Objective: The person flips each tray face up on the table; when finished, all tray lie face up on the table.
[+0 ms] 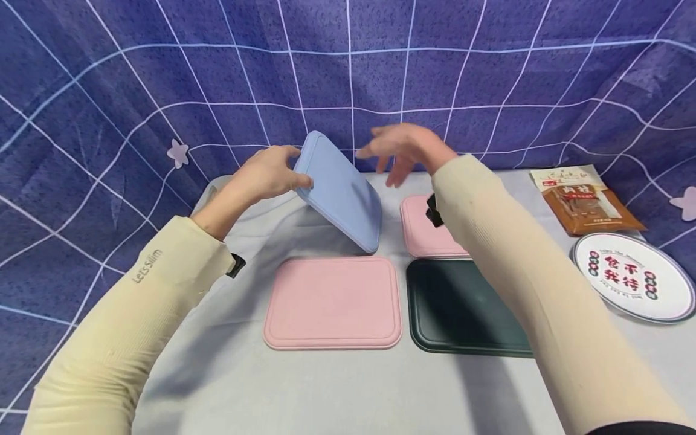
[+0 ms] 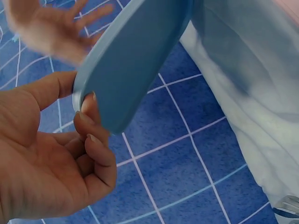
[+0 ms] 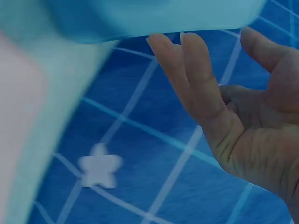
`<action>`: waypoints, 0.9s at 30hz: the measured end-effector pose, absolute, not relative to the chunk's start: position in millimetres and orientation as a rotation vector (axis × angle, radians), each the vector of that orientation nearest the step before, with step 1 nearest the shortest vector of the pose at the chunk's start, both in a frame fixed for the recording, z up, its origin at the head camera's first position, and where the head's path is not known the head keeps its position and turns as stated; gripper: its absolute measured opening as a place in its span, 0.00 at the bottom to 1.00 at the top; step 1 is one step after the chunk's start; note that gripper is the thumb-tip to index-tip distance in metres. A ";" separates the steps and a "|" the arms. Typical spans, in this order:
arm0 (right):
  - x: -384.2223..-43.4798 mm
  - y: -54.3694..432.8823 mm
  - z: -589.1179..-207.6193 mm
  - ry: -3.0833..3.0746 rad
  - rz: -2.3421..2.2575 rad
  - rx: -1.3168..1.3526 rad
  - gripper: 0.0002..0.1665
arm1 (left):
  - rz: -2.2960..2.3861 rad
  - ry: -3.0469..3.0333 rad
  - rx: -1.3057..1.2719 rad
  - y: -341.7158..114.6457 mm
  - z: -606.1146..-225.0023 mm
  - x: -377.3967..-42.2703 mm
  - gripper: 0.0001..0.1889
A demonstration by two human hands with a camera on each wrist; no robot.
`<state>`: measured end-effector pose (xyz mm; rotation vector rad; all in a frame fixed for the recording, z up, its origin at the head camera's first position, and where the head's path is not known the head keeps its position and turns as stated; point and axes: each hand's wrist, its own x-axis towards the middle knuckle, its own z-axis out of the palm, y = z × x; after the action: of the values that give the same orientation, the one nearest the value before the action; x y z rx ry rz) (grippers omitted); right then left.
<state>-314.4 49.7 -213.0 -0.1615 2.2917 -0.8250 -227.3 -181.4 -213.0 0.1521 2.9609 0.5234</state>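
My left hand (image 1: pixel 270 172) pinches the upper left end of a light blue rectangular cutting board (image 1: pixel 339 187) between thumb and fingers. The board is tilted, its lower right corner at the table. In the left wrist view, the thumb and curled fingers grip the edge of the blue board (image 2: pixel 133 60). My right hand (image 1: pixel 399 148), blurred, is spread to the right of the board in the head view. The right wrist view has its fingertips close to the board's edge (image 3: pixel 187 21); whether they touch, I cannot tell.
A pink board (image 1: pixel 333 302) lies in front, a dark green board (image 1: pixel 462 314) beside it. Behind the green one is a smaller pink board (image 1: pixel 426 226), partly covered by my right sleeve. A brown food packet (image 1: pixel 589 202) and a white oval plate (image 1: pixel 631 275) with red characters lie right.
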 end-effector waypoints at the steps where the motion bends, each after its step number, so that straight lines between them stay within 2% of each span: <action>1: -314.1 42.5 -203.3 2.309 -0.813 -0.159 0.54 | 0.503 2.970 0.151 -179.4 -211.7 -226.8 0.41; 8: -306.1 -3.6 -170.1 2.352 -0.615 -0.201 0.47 | 0.392 3.015 0.154 -164.8 -204.9 -220.6 0.38; 10: -303.7 -11.7 -167.2 2.333 -0.623 -0.191 0.45 | 0.360 3.036 0.143 -159.4 -203.1 -217.9 0.35; 16: -302.7 -22.6 -166.0 2.303 -0.692 -0.092 0.48 | 0.294 3.089 0.089 -147.4 -199.9 -213.1 0.23; 22: -304.0 -24.7 -166.6 2.283 -0.674 -0.081 0.49 | 0.286 3.089 0.081 -142.9 -198.5 -209.9 0.27; 27: -304.7 -22.8 -169.2 2.271 -0.734 -0.098 0.45 | 0.287 3.102 0.093 -139.2 -198.4 -207.6 0.27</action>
<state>-304.7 -22.8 -169.2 -0.0975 2.2706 -0.7338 -207.6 -139.2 -198.4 0.0929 3.1019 0.2870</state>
